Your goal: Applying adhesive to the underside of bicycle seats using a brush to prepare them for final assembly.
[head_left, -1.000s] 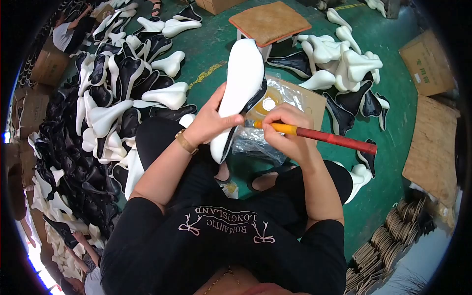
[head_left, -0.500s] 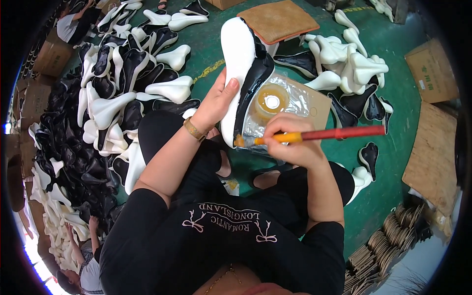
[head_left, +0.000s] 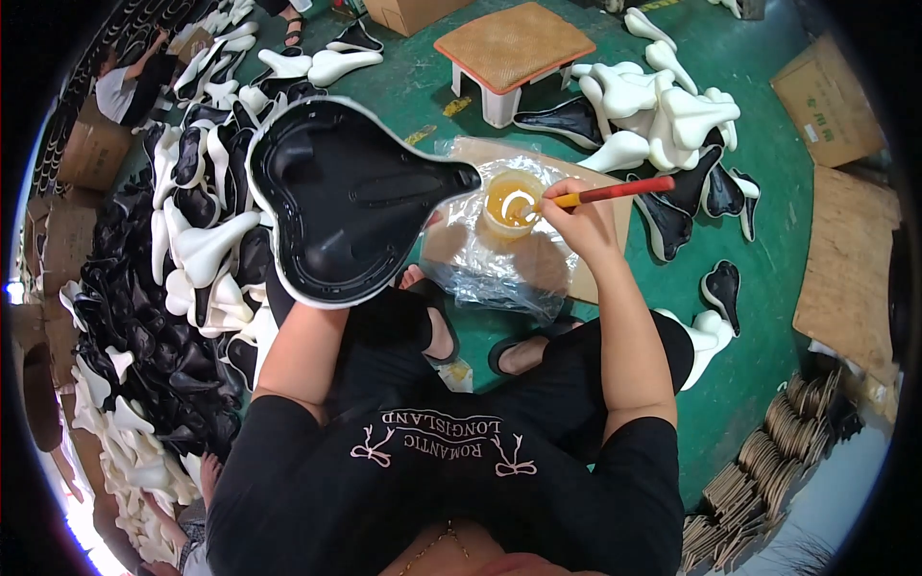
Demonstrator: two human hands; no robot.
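Observation:
My left hand (head_left: 434, 220), mostly hidden, supports a bicycle saddle (head_left: 331, 206) from beneath. The saddle's black, hollow underside faces up, edged by a thin white rim, and its narrow nose points right. My right hand (head_left: 580, 219) is closed around a brush (head_left: 624, 189) with a red and yellow handle. Its bristle end dips into a clear tub (head_left: 507, 233) of yellowish liquid, probably glue. Under the tub lies crumpled clear plastic (head_left: 451, 264) on a cardboard sheet (head_left: 588, 278).
Heaps of white and black saddle parts (head_left: 206, 240) fill the left side; another pile (head_left: 672, 115) sits at the far right. A low stool (head_left: 514, 43) stands ahead. Cardboard boxes (head_left: 831, 101) and stacked brown pieces (head_left: 759, 470) line the right. Other people (head_left: 120, 91) sit at the left.
The brush has moved from the saddle's edge into the tub. My left hand has shifted left and turned the saddle, so its black underside now faces up.

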